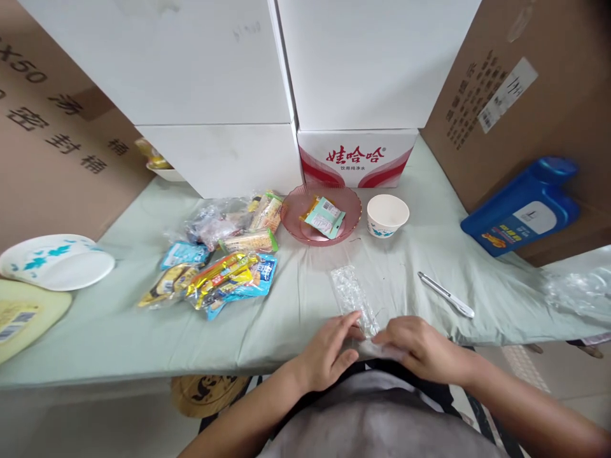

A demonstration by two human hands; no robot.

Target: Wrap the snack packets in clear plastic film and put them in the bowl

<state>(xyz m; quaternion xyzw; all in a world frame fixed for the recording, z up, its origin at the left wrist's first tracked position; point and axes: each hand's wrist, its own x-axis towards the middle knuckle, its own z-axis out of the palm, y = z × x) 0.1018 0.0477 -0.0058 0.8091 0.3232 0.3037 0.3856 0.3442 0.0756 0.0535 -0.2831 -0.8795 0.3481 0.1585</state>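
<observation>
A clear, crinkled plastic wrapper [352,292] lies on the cloth near the table's front edge, reaching down between my hands. My right hand [422,348] has its fingers closed on the wrapper's near end, where whitish plastic shows under them. My left hand [329,351] is beside the wrapper, thumb and fingers apart; whether its fingertips touch the plastic is unclear. Beyond the wrapper stands a pink glass bowl [287,222] with a green snack packet [326,217] and an orange one in it. A white paper cup [387,215] is right of the bowl.
Several snack packets [224,280] lie in a pile at left. A white utility knife or pen [446,294] lies at right, near a leaning blue bottle [522,207]. White boxes [356,159] stand behind. White paper bowls [57,261] and a yellow container [28,315] are far left.
</observation>
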